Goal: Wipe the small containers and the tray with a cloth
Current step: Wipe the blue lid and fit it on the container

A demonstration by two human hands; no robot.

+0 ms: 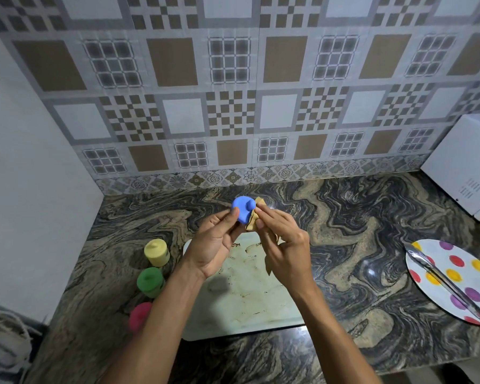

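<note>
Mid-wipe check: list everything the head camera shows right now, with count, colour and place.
blue container: one, blue, held above the tray's far end
cloth: one, tan, against the blue container
yellow container: one, yellow, on the counter left of the tray
green container: one, green, nearer than the yellow
pink container: one, pink, nearest, partly behind the left forearm
tray: one, pale, brown-stained, counter centre
plate: one, white with coloured dots, right
tongs: one, metal, on the plate
appliance: one, white, far right
counter: one, dark marbled
left hand: holds the blue container
right hand: fingers grip the cloth
</note>
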